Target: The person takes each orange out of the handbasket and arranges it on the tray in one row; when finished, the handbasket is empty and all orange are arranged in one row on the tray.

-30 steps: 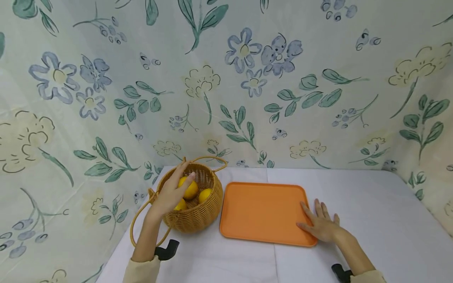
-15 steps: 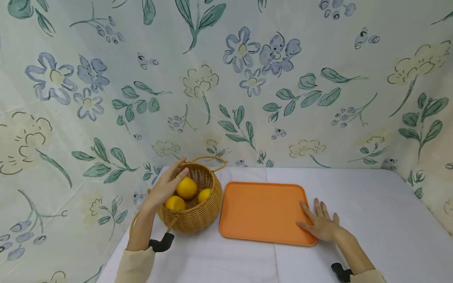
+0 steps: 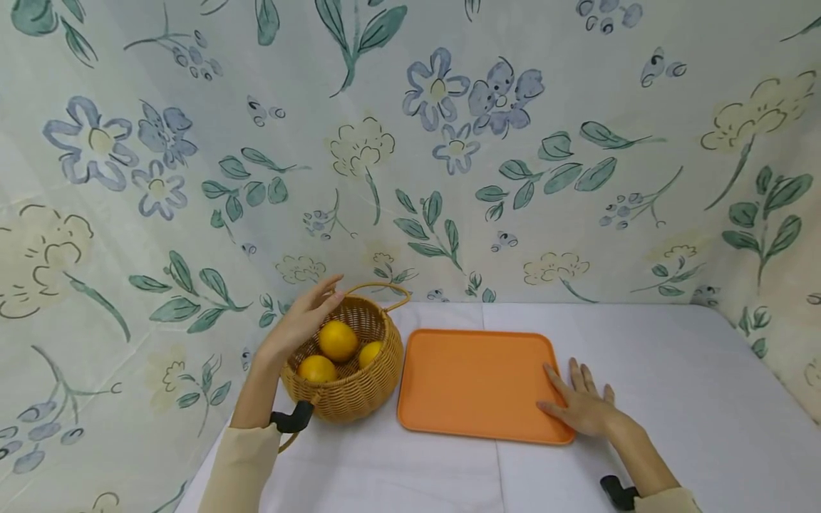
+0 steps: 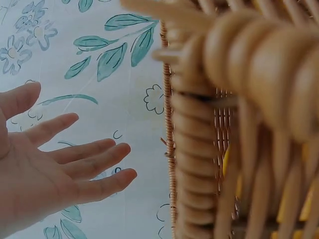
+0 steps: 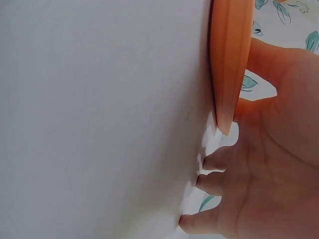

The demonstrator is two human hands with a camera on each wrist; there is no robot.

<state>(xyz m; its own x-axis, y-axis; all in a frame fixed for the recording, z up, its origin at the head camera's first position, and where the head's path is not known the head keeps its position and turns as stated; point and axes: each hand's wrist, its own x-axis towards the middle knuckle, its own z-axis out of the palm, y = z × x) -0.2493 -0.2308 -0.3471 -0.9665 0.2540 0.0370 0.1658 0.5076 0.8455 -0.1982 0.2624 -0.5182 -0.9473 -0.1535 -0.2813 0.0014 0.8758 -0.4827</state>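
Observation:
In the head view a wicker basket (image 3: 359, 399) with thin looped handles stands at the left of the table, holding yellow round fruits (image 3: 338, 340). My left hand (image 3: 300, 324) is over the basket's left rim, holding nothing. The left wrist view shows that hand's fingers (image 4: 99, 186) spread beside the woven wall (image 4: 194, 164). An orange rectangular tray (image 3: 477, 385) lies flat to the right of the basket. Spread over its near right corner, my right hand (image 3: 586, 407) touches the tray with thumb and index finger, the other fingertips (image 5: 212, 181) reaching down to the white cloth.
A white cloth (image 3: 693, 399) covers the table, with a fold line running through its middle. Behind and at both sides hangs a floral curtain (image 3: 577, 214), close to the table's back edge. One basket handle (image 3: 378, 286) arches up at the far side.
My left hand has moved left and up from over the fruits to the basket's left rim, uncovering the fruits. The near handle has dropped lower. The right hand and tray stay put.

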